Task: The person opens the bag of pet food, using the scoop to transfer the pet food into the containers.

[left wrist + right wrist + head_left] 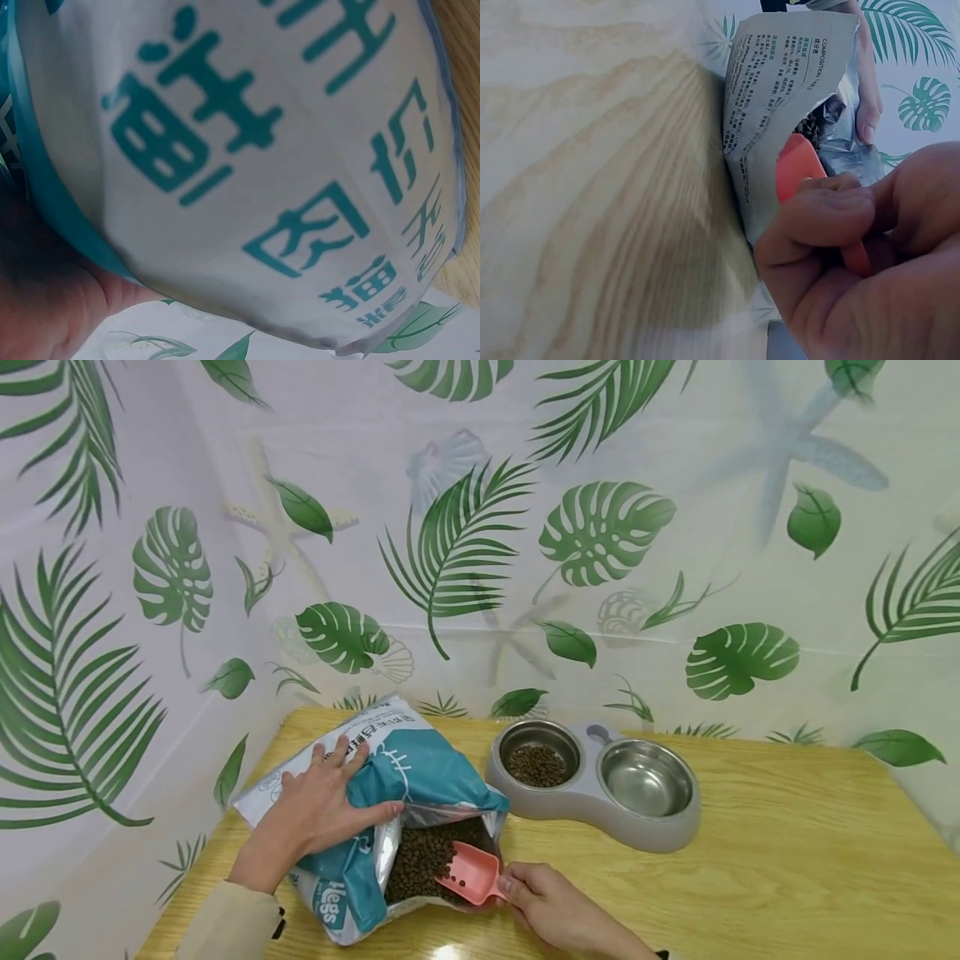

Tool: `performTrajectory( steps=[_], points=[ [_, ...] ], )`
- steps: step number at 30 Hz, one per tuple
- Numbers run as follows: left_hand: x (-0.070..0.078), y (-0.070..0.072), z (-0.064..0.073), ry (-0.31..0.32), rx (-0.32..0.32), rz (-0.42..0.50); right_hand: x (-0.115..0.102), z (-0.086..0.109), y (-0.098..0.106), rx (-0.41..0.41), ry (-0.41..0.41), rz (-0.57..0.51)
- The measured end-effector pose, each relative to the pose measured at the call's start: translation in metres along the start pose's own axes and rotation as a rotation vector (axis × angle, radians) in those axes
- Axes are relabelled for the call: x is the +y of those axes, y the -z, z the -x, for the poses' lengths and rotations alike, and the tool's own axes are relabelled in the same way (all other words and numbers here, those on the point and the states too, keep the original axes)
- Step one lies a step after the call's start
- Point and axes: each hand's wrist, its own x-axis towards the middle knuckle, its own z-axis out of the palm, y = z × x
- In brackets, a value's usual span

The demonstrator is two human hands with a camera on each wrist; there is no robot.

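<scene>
A teal and white pet food bag (442, 760) lies on its side, its mouth facing the front right. Brown kibble (420, 860) shows inside the opening. My left hand (318, 802) rests on top of the bag with fingers spread; in the left wrist view the printed bag (225, 225) fills most of the picture. With my right hand (551, 906) I grip the handle of a pink scoop (476, 872), whose front edge sits among the kibble with a few pieces in it. The right wrist view shows my curled fingers (817, 225) around the handle.
Behind and right of the bag stands a grey double feeder (577, 806). Its left steel bowl (513, 739) contains kibble (536, 766); the right steel bowl (647, 781) shows a bare bottom. The wooden table (810, 843) meets a leaf-patterned cloth (480, 527) behind and at left.
</scene>
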Motion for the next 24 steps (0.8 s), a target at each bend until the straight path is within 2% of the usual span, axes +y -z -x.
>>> performTrajectory(
  steps=[4,13,24],
  points=[
    [0.0003,0.0002,-0.0005,-0.001,-0.002,0.0,0.0036,-0.0019,-0.0023,-0.019,-0.025,-0.08],
    [0.0002,0.0014,0.0,0.0,0.002,-0.002,0.0001,0.0021,-0.0031,-0.032,-0.061,-0.167],
    [0.0007,0.0013,0.0005,-0.001,0.007,-0.005,-0.0037,0.006,0.0008,-0.05,-0.061,-0.205]
  ],
)
